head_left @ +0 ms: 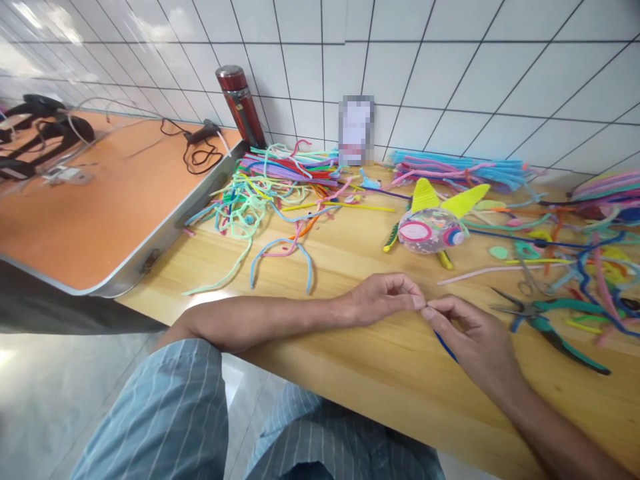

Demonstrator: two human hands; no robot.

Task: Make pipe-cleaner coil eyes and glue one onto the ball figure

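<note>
My left hand (385, 298) and my right hand (475, 337) meet fingertip to fingertip above the wooden table (380, 380). Both are closed in a pinch on a dark blue pipe cleaner (445, 347), which runs down under my right palm. Most of that pipe cleaner is hidden by the fingers. Just behind the hands lies a pipe-cleaner fish figure (434, 230) with yellow fins and a pink-ringed eye.
Green-handled pliers (550, 327) lie right of my right hand, with small scissors (530, 280) behind them. Piles of coloured pipe cleaners (270, 187) cover the back of the table. A red flask (240, 103) stands by the tiled wall. An orange table (85, 207) adjoins on the left.
</note>
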